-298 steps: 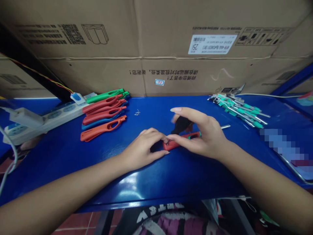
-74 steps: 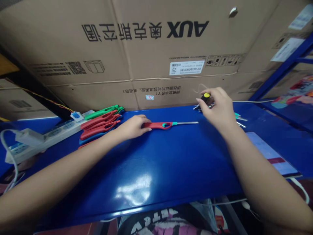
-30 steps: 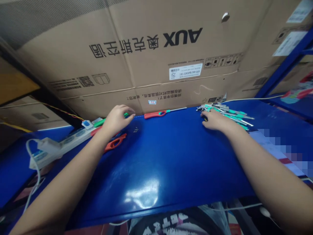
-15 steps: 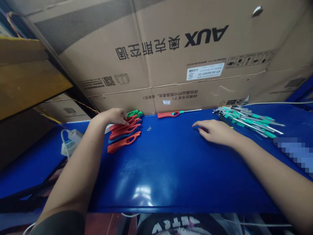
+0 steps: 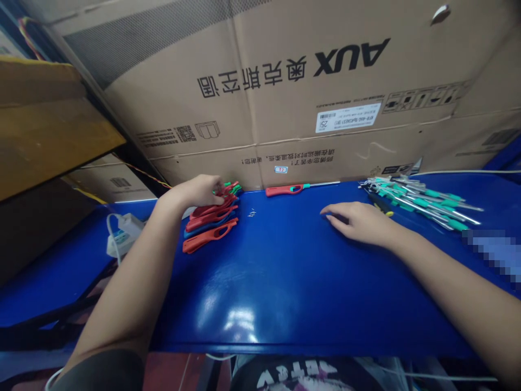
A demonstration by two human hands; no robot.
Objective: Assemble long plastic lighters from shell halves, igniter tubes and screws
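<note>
My left hand (image 5: 203,193) is at the row of plastic lighter handles, its fingers closed on a red lighter handle (image 5: 228,190) at the far end. Nearer to me lie more red handles (image 5: 211,218), a blue one partly covered, and an orange-red handle (image 5: 209,235); green ones show behind my fingers. My right hand (image 5: 356,220) rests over the blue table with fingers stretched out and nothing in them. Close to its right is a bundle of metal lighter rods with teal parts and wires (image 5: 425,201). A whole red lighter (image 5: 285,190) lies against the box, between my hands.
Small thin metal pins (image 5: 252,213) lie on the blue table (image 5: 277,282). A large cardboard box (image 5: 260,119) walls off the back. At left are a white power strip (image 5: 124,233) and a brown-yellow box (image 5: 52,119). A black tool with yellow ends (image 5: 385,209) lies beside the rods.
My left hand has closed on a red handle and lifted it slightly at the far end of the row. My right hand has hardly moved. The whole view has shifted a little.
</note>
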